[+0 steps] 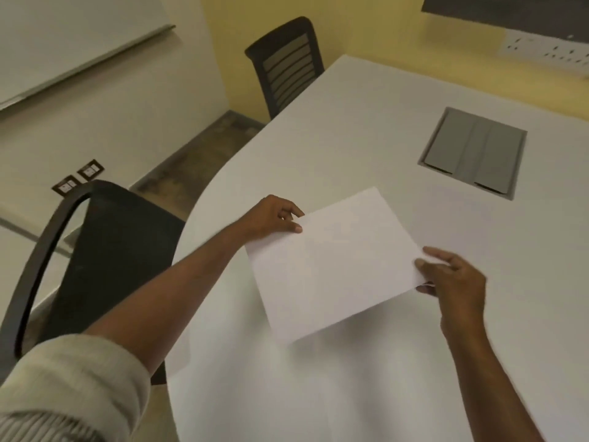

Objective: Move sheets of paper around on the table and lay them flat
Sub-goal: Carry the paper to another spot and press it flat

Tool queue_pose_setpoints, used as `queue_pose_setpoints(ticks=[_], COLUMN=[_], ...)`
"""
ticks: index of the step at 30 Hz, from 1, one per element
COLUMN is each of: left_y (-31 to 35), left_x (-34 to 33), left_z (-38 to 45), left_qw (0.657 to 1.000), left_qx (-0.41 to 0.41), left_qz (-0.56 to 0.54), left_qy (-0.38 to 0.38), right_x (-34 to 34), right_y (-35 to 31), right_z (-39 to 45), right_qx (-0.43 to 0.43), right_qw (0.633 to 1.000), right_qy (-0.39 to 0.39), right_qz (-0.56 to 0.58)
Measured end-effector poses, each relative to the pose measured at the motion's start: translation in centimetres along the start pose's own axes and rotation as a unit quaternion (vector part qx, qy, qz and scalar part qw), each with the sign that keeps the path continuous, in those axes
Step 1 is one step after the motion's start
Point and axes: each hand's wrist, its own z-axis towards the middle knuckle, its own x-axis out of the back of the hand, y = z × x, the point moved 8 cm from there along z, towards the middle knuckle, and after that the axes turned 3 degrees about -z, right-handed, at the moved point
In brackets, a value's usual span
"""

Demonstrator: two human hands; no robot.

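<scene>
A white sheet of paper (334, 266) hovers just above the white table (366, 122), throwing a soft shadow beneath its near edge. My left hand (271, 218) pinches the sheet's left edge near the far corner, thumb on top. At the sheet's right corner, my right hand (452, 279) holds it between thumb and fingers. The sheet looks flat and slightly tilted, its near corner raised off the tabletop.
A grey cable-access hatch (475, 151) is set into the table at the far right. One black chair (95, 256) stands at the near left, another black chair (287, 62) at the table's far end. The table's curved edge runs along the left.
</scene>
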Motion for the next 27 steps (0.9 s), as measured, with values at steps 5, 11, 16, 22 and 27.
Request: queue_pose_setpoints(ticks=[5,11,16,22,27], left_y=[-5.1,-14.9,-22.7,-24.2,-24.2], left_x=[4.2,-1.9,-4.6,-4.3,-4.2], left_z=[-0.3,-4.2,-5.2,-4.6,-4.7], left_qw=[0.972,0.924,0.916,0.909,0.912], left_qx=[-0.046,-0.092,-0.009,-0.043,-0.045], left_qz=[0.217,0.342,0.388,0.401,0.392], left_qy=[0.082,0.145,0.098,0.102,0.110], right_x=[-7.8,-14.2,-16.9,-23.4,-26.6], right_y=[7.5,15.2,18.1,15.5,18.9], right_z=[-1.9,-2.0,-1.9,-3.4,-4.2], right_qx=[-0.074,-0.136,-0.137,0.223,0.201], right_qw=[0.995,0.981,0.959,0.814,0.749], right_qy=[-0.003,0.049,0.045,-0.088,-0.213], right_qz=[-0.064,-0.132,-0.244,-0.529,-0.594])
